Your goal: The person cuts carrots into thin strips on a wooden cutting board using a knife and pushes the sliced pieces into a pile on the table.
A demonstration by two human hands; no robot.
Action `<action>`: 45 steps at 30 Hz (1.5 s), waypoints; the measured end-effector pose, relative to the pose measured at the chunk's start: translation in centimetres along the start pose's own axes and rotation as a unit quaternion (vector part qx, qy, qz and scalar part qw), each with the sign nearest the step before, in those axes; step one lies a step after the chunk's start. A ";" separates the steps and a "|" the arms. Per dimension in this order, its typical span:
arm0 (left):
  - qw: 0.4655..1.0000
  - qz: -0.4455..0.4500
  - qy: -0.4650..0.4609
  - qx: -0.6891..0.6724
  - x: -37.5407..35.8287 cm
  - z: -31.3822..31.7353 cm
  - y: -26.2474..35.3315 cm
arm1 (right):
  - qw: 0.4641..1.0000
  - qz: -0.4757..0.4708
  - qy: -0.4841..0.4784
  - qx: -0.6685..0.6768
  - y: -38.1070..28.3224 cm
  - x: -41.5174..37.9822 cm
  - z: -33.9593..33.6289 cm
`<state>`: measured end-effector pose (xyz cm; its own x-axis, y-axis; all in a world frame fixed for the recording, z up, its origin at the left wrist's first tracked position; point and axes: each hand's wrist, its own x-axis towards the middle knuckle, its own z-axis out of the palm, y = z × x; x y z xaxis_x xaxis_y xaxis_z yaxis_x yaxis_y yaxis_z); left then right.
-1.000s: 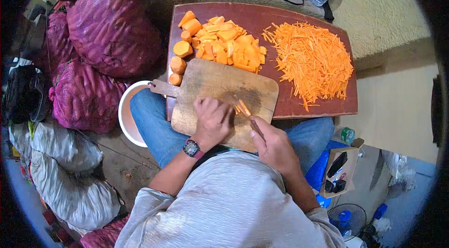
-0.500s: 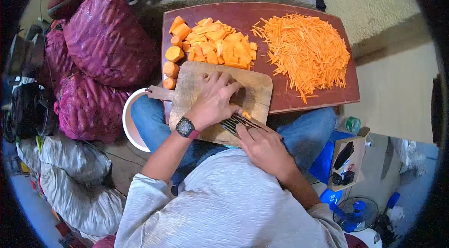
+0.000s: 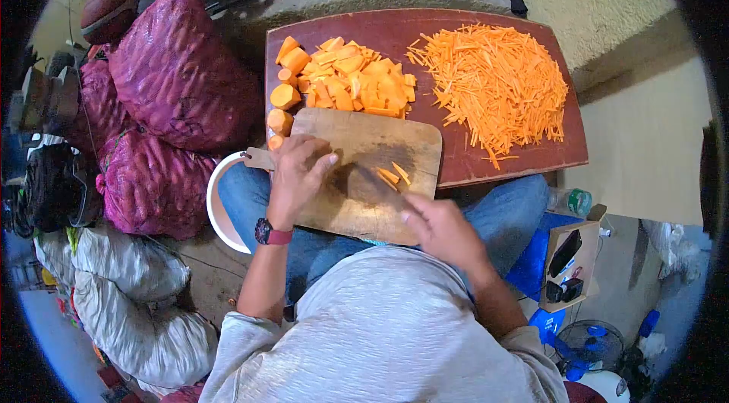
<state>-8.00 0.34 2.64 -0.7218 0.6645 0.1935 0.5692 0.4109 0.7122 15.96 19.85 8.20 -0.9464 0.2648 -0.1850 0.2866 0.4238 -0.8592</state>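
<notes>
My left hand (image 3: 300, 170) rests at the left side of the wooden cutting board (image 3: 326, 129), near its handle, with the fingers bent; whether they hold anything is hidden. My right hand (image 3: 444, 232) is wrapped round the handle of a knife (image 3: 380, 189), whose blade is blurred and points up-left over the board. A few orange strips (image 3: 392, 174) lie on the board beside the blade. Behind the board are carrot slices (image 3: 364, 80) and, along the left edge, thick carrot chunks (image 3: 285, 96). A large heap of thin carrot strips (image 3: 497, 88) lies to the right.
The dark red table (image 3: 425, 21) carries the board and carrots. Full pink mesh sacks (image 3: 182, 69) and white sacks (image 3: 137, 327) stand at the left. A white basin (image 3: 220, 205) is by my left knee. At the right are an open box (image 3: 566, 266) and a bottle (image 3: 569, 202).
My left hand has moved left, away from the knife. My right hand has shifted slightly right and down with the knife. The strips on the board now show clearly.
</notes>
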 end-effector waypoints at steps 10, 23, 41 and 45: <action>0.998 0.024 -0.016 0.064 -2.3 2.2 1.7 | 0.977 0.097 0.181 -0.059 5.4 4.0 -11.5; 0.950 0.233 -0.060 0.201 14.9 7.0 3.3 | 0.990 0.004 0.063 -0.125 2.7 2.2 -3.0; 0.980 0.195 -0.048 0.003 12.7 4.8 5.3 | 0.995 0.016 0.085 -0.058 2.7 1.5 -3.3; 0.986 0.014 -0.141 -0.084 8.0 3.2 5.8 | 0.994 0.017 0.105 0.017 3.9 0.9 -3.6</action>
<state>-9.20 10.01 6.19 -0.5545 0.8314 0.0367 0.4981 0.2963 0.8149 16.73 24.88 6.36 -0.8828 0.4559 -0.1135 0.3093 0.3823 -0.8707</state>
